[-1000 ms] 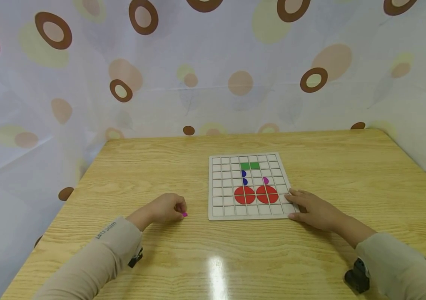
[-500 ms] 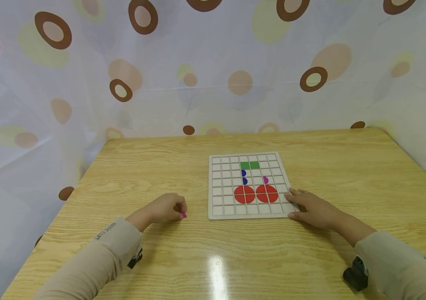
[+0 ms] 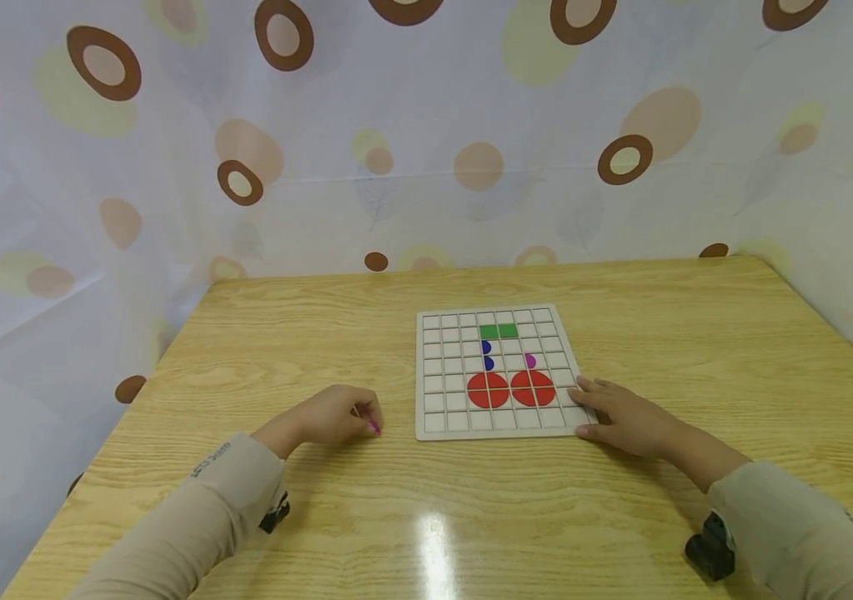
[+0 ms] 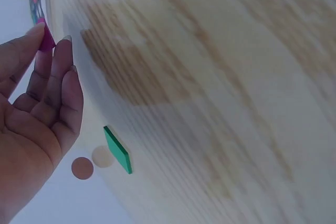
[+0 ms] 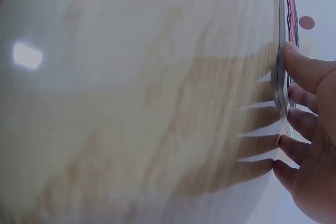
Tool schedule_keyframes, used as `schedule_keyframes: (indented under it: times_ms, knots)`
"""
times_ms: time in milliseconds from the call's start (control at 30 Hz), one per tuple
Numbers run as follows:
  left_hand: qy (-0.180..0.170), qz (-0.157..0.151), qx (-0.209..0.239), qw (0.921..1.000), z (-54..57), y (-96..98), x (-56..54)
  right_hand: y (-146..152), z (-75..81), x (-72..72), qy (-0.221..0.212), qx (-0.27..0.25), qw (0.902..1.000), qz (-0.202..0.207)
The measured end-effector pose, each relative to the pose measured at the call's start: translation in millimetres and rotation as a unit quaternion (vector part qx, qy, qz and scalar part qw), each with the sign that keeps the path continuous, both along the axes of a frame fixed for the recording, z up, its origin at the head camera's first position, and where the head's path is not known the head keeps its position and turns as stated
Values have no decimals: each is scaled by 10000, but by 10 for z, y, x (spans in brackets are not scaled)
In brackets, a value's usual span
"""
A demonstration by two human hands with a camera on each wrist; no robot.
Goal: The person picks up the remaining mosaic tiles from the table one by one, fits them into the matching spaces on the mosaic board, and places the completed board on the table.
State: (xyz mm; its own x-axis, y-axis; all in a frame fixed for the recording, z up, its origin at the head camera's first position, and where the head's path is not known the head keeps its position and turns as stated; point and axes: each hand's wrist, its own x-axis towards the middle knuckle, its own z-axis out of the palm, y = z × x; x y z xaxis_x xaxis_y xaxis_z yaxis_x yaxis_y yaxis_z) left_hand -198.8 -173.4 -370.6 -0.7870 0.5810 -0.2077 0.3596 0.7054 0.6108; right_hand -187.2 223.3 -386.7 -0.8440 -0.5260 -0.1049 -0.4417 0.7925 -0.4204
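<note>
Mid-placement on a white gridded wooden board (image 3: pixel 497 372) lying on the light wood-grain desk (image 3: pixel 426 500). Left hand (image 3: pixel 330 418) curled, pinching a small magenta flat piece (image 3: pixel 374 427) just left of the board, low over the desk. Right hand (image 3: pixel 624 417) flat, fingers spread, pressing the board's near right corner. Already seated: green rectangle (image 3: pixel 499 332), two blue half-discs (image 3: pixel 487 355), one magenta half-disc (image 3: pixel 530 361), two red circles (image 3: pixel 510 389). Next, probably: carrying the pinched piece over to a free cell near its magenta twin, flat side aligned with the grid.
</note>
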Motion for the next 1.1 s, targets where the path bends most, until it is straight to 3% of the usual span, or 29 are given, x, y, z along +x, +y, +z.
schedule_keyframes:
  times_ms: [367,733,1100]
  knots:
    - [-125,-14,312,9994,47,155,-126,-1,14,11,48,-6,10000,-11]
    - [-167,-15,1008,9948,97,355,-234,-13,17,10,-8,100,9999,-4]
    - [-49,153,1031,9945,103,594,-400,-15,26,16,-48,146,9999,-32]
